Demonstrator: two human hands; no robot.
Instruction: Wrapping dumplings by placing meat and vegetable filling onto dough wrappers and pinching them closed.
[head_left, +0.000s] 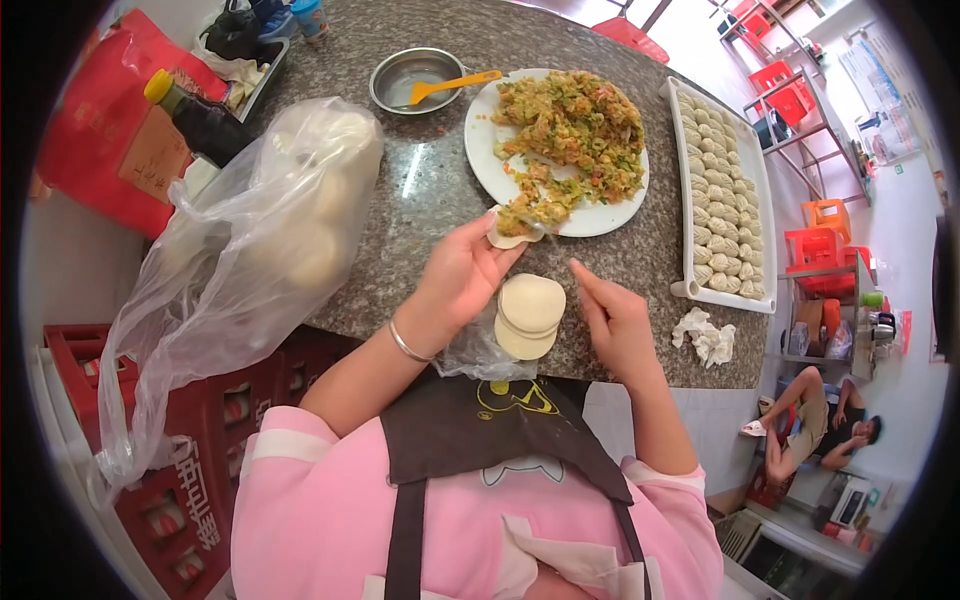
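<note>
My left hand (466, 271) holds a round dough wrapper (510, 238) on its fingers, at the near rim of a white plate (480, 161). Chopped vegetable filling (581, 135) is heaped on that plate, and some filling lies on the wrapper. In my right hand (619, 315) is a thin metal spoon (537, 225); its tip touches the filling at the wrapper and its handle is blurred. Between my wrists sits a stack of round dough wrappers (531, 304) on a piece of clear plastic (476, 352).
A white tray (766, 225) of pleated dumplings (716, 191) stands right, with crumpled tissue (703, 336) below. A steel bowl (390, 64) with an orange brush (450, 86) is behind. Left are a bag of dough wrappers (315, 195), a dark bottle (199, 124) and red crates (247, 420). A person (825, 427) sits far right.
</note>
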